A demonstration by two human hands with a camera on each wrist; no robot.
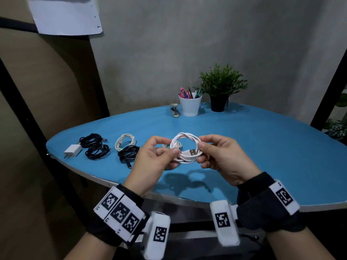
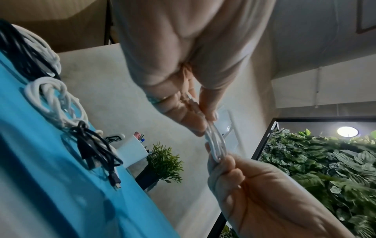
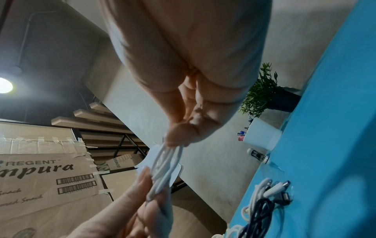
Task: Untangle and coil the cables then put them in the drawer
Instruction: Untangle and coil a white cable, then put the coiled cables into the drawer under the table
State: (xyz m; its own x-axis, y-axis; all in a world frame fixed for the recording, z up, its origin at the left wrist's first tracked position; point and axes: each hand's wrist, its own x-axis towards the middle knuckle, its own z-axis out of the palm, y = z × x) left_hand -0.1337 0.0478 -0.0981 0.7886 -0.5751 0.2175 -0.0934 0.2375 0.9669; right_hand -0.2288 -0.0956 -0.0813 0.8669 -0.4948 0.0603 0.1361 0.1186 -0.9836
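Both hands hold a white cable coil in the air above the blue table. My left hand pinches its left side and my right hand pinches its right side. The USB plug lies across the coil's lower part. In the left wrist view my left hand grips the white cable coil. The right wrist view shows my right hand pinching the same coil. On the table's left lie a black cable with white charger, a white coiled cable and a black coiled cable. No drawer shows.
A white pen cup, a stapler and a potted plant stand at the table's far edge by the grey wall. Black frame posts rise at both sides. A taped cardboard box stands off to the left.
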